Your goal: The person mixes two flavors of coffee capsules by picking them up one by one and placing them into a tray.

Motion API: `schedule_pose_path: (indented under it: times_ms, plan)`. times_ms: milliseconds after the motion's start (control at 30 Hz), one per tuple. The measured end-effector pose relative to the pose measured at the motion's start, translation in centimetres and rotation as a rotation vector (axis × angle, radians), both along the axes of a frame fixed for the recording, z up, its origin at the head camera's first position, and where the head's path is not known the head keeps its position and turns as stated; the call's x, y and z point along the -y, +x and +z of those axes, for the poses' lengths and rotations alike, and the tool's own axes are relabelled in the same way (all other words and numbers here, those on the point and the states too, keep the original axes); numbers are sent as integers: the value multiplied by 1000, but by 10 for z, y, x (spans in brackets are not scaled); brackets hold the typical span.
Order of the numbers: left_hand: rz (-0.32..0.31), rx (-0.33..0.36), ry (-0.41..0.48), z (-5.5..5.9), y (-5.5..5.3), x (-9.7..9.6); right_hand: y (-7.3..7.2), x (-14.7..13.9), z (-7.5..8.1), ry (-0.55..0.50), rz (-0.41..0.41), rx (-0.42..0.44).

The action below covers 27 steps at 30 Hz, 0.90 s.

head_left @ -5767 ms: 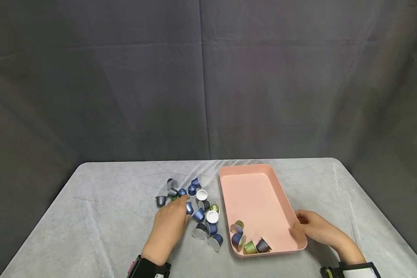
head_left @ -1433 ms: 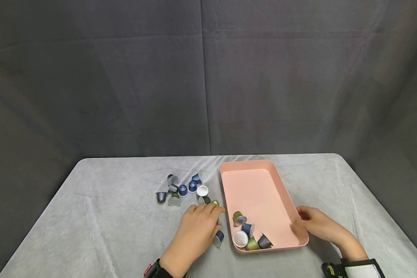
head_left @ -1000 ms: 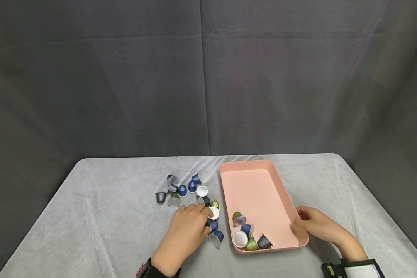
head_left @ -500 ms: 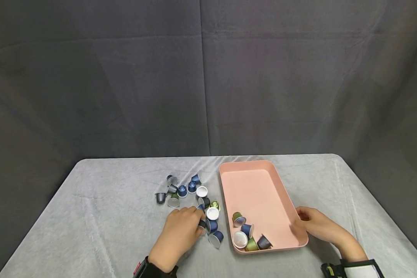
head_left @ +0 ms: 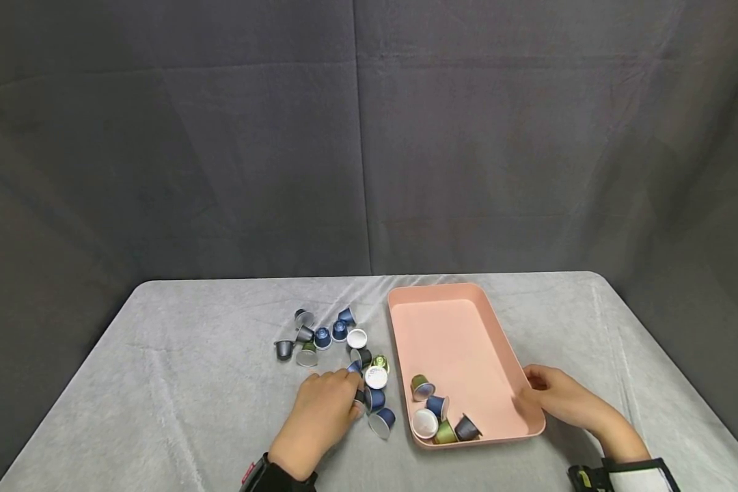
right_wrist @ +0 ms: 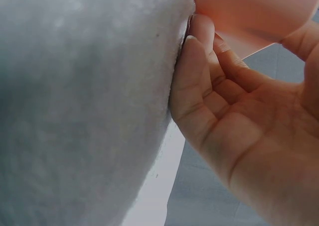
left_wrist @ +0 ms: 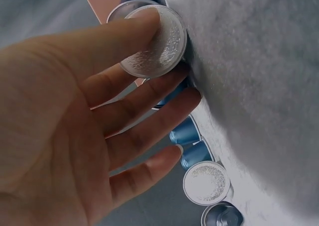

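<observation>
My left hand [head_left: 320,413] is at the near left side of a loose group of coffee capsules. Its thumb lies on the silver lid of a dark coffee capsule [left_wrist: 168,49], with the index finger behind, pinching it; the head view mostly hides this capsule. Beside it are a blue capsule [head_left: 374,399] and a white-lidded capsule [head_left: 376,377]. On the right, my right hand [head_left: 568,403] grips the near right edge of a pink tray [head_left: 455,342], thumb inside and fingers outside. Several capsules, among them a green capsule [head_left: 445,432], lie in the tray's near left corner.
Other capsules spread behind the left hand, including a dark grey capsule [head_left: 284,350] and a blue capsule [head_left: 322,338]. A silver-lidded blue capsule [head_left: 382,423] lies between hand and tray. The grey cloth-covered table [head_left: 129,410] ends at a dark curtain [head_left: 234,171].
The tray has gained a capsule since the oldest frame, and those in its corner have shifted. My left hand went back left from near the tray to the dark capsule. The right hand stays put.
</observation>
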<state>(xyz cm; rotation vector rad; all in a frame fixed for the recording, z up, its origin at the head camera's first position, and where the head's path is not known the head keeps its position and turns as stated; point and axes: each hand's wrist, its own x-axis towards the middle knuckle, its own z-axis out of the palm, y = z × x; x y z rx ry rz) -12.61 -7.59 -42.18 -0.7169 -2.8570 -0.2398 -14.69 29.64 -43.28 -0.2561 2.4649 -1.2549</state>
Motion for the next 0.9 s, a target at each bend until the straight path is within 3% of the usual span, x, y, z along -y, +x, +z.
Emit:
schedule_pose_path:
  times_ms: [433, 900]
  plan:
    - [8, -20, -12, -1, -1, -1, 0, 1, 0, 0, -3, -6]
    - [-14, -100, 28, 10, 1, -5, 0, 0, 0, -19, 18, -23]
